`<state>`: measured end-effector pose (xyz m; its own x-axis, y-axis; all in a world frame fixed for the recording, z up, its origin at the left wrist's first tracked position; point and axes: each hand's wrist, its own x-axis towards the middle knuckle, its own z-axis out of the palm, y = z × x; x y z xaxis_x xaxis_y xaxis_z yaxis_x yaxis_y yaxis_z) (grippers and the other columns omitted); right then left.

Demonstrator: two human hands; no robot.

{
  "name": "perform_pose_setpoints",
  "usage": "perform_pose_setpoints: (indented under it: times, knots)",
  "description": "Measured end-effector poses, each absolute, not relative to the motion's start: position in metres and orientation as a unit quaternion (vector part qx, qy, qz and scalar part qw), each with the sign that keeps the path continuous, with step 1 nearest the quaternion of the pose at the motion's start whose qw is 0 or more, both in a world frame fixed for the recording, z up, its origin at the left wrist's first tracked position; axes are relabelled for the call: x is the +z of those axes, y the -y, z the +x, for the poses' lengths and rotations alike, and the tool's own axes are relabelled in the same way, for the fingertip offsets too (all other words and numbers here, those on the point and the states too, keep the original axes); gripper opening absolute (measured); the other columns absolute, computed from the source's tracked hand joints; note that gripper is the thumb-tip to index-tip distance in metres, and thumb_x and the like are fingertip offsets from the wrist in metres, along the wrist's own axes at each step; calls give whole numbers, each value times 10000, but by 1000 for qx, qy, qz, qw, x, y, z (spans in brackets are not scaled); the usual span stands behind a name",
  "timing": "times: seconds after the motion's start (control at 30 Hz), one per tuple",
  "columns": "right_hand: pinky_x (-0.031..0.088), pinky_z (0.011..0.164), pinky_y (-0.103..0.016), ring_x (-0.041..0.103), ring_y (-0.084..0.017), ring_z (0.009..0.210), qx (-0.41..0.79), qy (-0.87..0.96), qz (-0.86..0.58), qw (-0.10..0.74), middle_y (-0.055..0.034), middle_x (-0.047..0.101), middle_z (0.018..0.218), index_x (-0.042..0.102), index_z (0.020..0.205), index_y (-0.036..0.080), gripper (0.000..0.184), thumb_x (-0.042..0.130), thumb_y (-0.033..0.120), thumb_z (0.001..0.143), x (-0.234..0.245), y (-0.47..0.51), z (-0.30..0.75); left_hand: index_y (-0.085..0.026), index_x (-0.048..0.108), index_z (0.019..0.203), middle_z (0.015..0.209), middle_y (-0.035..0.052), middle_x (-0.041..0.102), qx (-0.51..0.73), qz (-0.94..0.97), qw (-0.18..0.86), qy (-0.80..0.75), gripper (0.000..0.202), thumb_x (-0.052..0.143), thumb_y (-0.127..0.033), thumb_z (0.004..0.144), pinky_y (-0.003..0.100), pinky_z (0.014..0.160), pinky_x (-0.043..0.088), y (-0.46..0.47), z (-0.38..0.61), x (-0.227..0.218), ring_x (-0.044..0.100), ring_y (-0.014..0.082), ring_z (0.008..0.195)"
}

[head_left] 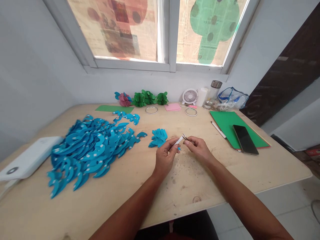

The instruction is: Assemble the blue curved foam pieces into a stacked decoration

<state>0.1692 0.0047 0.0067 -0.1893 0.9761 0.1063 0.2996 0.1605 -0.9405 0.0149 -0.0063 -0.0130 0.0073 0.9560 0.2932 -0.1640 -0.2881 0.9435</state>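
My left hand [165,156] is closed in a pinch over the middle of the table. A short white strip [179,140] sticks out between its thumb and fingers, and a bit of blue paper [178,148] shows under the fingertips. Facing it, my right hand [200,150] is closed on a small pair of tweezers [184,136], its two slim tips apart near the strip's end. Just beyond my left hand lies a small stack of folded blue paper pieces [159,136]. A large heap of curved blue paper pieces [92,143] with white squares spreads to the left.
A white power bank [31,156] lies at the left edge. Two tape rolls [151,110], pink paper [173,107], paper flowers [149,97], a small fan [190,96] and a bottle [214,91] line the back. Right are green sheets [225,125], a phone [245,140] and a pen [218,130].
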Motion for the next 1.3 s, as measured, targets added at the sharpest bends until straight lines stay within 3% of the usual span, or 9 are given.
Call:
perform_pose_setpoints:
  times: [0.53,0.87,1.3]
  knots:
    - [213,459,-226,282,-80,496,434,641,-492,399,51,320,545,607,792,141,375,504,501,790,6,-5,168,-183,679,967,792,33,658,604,522,450,-401,230,614,-275,767,237,592,499,6,15,-12,580,120,645]
    - [227,481,-229,305,-81,515,431,657,-476,396,43,369,566,596,779,141,362,503,490,797,11,-2,166,-176,665,1017,1010,78,670,590,548,463,-369,270,599,-283,778,249,608,503,6,17,-17,582,126,696]
    - [266,509,-224,346,-91,547,410,677,-468,393,30,422,596,600,777,148,352,486,480,810,9,-3,167,-184,676,963,936,54,677,578,568,453,-372,220,598,-268,775,245,599,492,10,17,-12,579,120,663]
